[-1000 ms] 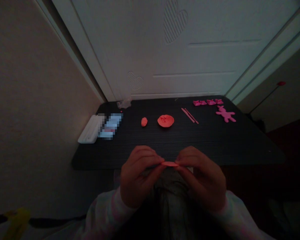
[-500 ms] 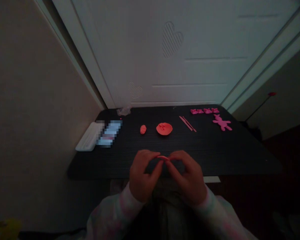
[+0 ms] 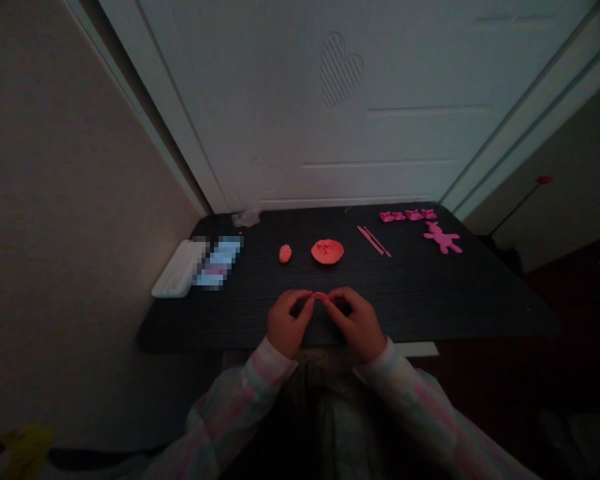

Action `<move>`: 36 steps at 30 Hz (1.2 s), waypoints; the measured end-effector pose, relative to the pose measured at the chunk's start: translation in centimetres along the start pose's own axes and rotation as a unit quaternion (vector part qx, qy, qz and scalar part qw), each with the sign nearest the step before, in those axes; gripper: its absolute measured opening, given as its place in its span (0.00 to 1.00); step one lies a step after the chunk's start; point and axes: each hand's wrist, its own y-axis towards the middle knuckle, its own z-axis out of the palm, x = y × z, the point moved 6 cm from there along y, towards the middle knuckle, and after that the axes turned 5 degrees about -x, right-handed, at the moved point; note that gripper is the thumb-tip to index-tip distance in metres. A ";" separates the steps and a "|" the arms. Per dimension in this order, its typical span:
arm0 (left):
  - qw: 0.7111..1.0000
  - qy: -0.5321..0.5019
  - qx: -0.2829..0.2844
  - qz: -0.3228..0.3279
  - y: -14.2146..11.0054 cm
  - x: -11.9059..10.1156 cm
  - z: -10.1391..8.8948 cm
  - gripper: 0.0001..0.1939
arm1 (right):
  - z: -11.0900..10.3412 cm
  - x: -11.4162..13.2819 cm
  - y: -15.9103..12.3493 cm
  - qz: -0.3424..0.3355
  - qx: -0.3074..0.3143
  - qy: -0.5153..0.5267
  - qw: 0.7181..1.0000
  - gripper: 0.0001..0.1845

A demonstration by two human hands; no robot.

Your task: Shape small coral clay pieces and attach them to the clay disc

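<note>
Between both hands I hold a small flattened piece of orange-pink clay, bent in a slight arch. My left hand pinches its left end between thumb and fingers. The right end is pinched by my right hand. Much of the piece is covered by fingertips. Just beyond the hands, a shallow orange-pink clay dish with small folded bits in it lies on the dark table. To its left rests a rough lump of clay.
Two thin pink modelling tools lie right of the dish. Farther right are a pink bear-shaped figure and several pink bow shapes. At left are a white tray, a blurred-out card and crumpled clear plastic.
Both hands have moved forward, farther over the table, still pinching the clay piece. The view has shifted slightly; the things on the table stay in place.
</note>
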 end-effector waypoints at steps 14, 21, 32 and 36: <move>0.999 0.010 0.013 0.039 -0.1 -0.3 0.2 0.05 | 0.8 -0.3 0.2 0.012 0.016 -0.033 0.999 0.06; 0.997 0.025 0.012 0.066 -0.4 -0.8 0.3 0.05 | 0.7 -0.1 0.1 0.006 0.014 -0.047 0.999 0.06; 0.998 0.044 -0.004 0.051 -0.4 -0.3 0.5 0.05 | 1.1 -0.2 -0.1 -0.014 0.026 -0.060 0.998 0.05; 0.998 0.049 -0.030 0.034 -0.3 0.0 0.2 0.05 | 1.0 -0.2 -0.2 -0.033 0.017 -0.047 0.998 0.05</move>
